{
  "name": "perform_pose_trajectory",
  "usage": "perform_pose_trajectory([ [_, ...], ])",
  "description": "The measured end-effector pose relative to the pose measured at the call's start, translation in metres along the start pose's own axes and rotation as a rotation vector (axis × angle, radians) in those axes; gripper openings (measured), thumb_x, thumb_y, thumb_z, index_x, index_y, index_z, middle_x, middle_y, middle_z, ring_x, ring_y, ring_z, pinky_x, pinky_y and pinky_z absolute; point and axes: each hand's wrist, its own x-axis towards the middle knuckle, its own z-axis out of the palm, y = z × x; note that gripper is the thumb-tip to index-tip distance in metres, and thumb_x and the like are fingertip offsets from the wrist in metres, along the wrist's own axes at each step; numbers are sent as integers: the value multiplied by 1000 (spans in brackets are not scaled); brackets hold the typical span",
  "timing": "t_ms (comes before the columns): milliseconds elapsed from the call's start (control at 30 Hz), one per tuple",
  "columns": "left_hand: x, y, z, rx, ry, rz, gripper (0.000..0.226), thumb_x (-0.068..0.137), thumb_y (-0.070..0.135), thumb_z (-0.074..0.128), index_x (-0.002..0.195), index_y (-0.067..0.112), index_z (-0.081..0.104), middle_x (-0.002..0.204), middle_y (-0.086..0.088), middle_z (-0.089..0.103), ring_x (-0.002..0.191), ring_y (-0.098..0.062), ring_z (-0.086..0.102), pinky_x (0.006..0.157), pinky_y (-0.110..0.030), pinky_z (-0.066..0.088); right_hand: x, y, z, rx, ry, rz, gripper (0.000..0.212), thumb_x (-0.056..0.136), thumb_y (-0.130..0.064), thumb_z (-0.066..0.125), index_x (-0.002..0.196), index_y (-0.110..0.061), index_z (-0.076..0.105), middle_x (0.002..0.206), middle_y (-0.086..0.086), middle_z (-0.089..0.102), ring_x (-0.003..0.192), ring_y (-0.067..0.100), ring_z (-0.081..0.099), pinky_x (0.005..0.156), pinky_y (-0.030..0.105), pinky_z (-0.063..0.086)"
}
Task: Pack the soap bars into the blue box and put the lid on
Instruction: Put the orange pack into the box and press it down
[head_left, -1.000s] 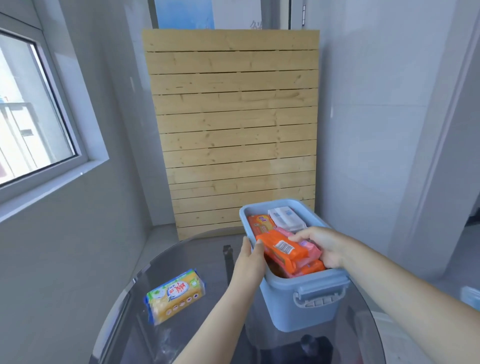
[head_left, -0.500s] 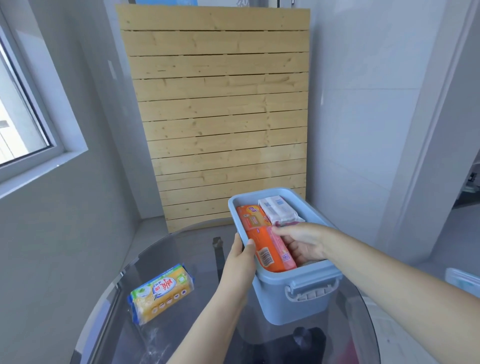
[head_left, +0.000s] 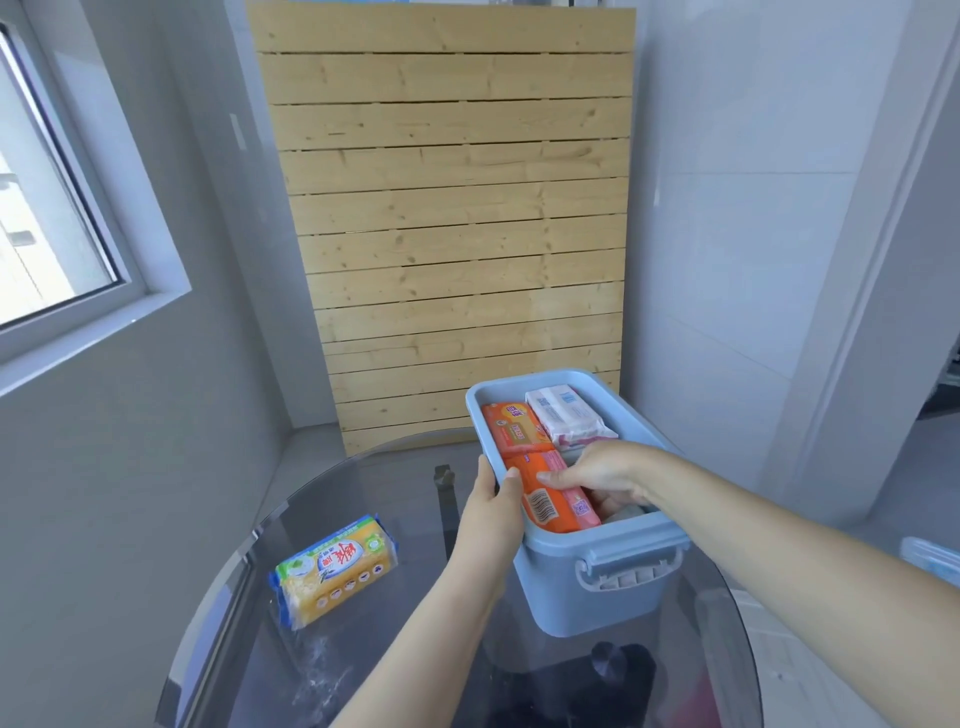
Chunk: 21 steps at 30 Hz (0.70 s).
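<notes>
Right hand: inside the box, fingers curled on one orange bar with a pink bar just beside it; best seated by pressing it flat below the rim so a lid can close. Left hand: grips the box's near-left rim, thumb inside, steadying. Count, outward from the hands: two orange bars, the second beyond the fingers; one white pack at the far end; one yellow pack on the table, left of the left hand, unpacked; one box; lid not identifiable.
</notes>
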Motion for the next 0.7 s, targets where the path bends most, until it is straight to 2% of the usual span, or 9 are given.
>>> perform_pose_trajectory([
  [133, -14, 8, -6, 29, -16, -19, 34, 98, 34, 41, 130, 30, 51, 111, 5, 71, 98, -15, 69, 91, -37, 54, -8, 4, 11, -127, 249, -99, 38, 79, -47, 67, 98, -14, 68, 103, 5, 73, 83, 17, 68, 77, 27, 53],
  [200, -24, 11, -14, 62, 3, -25, 40, 98, 36, 41, 135, 23, 48, 114, 8, 67, 100, -12, 65, 86, -31, 51, -16, 1, 14, -227, 386, -153, 43, 80, -51, 63, 94, -10, 71, 101, 5, 74, 83, 18, 67, 71, 23, 48],
  [233, -31, 11, -19, 82, 25, -27, 41, 98, 36, 41, 136, 22, 46, 115, 9, 65, 100, -11, 62, 83, -30, 49, -21, -1, 15, -237, 445, -181, 47, 81, -52, 61, 97, -9, 73, 103, 4, 73, 88, 19, 67, 72, 24, 46],
  [333, -51, 7, -39, 148, 90, -28, 44, 96, 34, 42, 138, 23, 45, 131, 2, 57, 114, -16, 57, 95, -33, 46, -44, -9, 25, -78, 544, -312, 43, 79, -48, 66, 109, -18, 71, 110, 0, 71, 99, 16, 65, 83, 27, 48],
  [400, -63, 2, -57, 182, 133, -3, 37, 95, 30, 43, 130, 23, 54, 123, 2, 62, 111, -14, 60, 95, -33, 47, -63, -15, 42, 53, 555, -403, 38, 77, -41, 70, 110, -22, 70, 109, -4, 71, 97, 9, 64, 83, 25, 49],
  [467, -74, -4, -77, 224, 163, 4, 32, 94, 26, 45, 120, 23, 62, 108, 5, 65, 104, -15, 63, 88, -30, 48, -79, -19, 71, 114, 508, -484, 34, 78, -36, 72, 108, -22, 71, 105, -6, 71, 89, 1, 62, 74, 16, 45],
  [533, -86, -13, -98, 276, 186, -8, 26, 93, 22, 47, 110, 22, 67, 102, 4, 66, 98, -17, 64, 76, -23, 45, -92, -18, 103, 106, 464, -537, 29, 78, -35, 71, 104, -23, 72, 101, -9, 72, 87, -6, 59, 75, 9, 41],
  [600, -98, -23, -120, 363, 201, -39, 26, 91, 20, 48, 107, 24, 68, 103, 5, 65, 87, -11, 60, 70, -21, 44, -100, -14, 134, 30, 453, -557, 27, 78, -37, 71, 102, -25, 73, 97, -13, 72, 89, -8, 57, 80, 5, 38],
  [700, -117, -40, -149, 547, 216, -130, 30, 84, 27, 49, 109, 29, 65, 105, 8, 64, 89, -13, 62, 95, -35, 46, -105, -3, 177, -15, 381, -510, 29, 78, -39, 70, 104, -26, 72, 98, -11, 72, 92, 0, 61, 77, 12, 42],
])
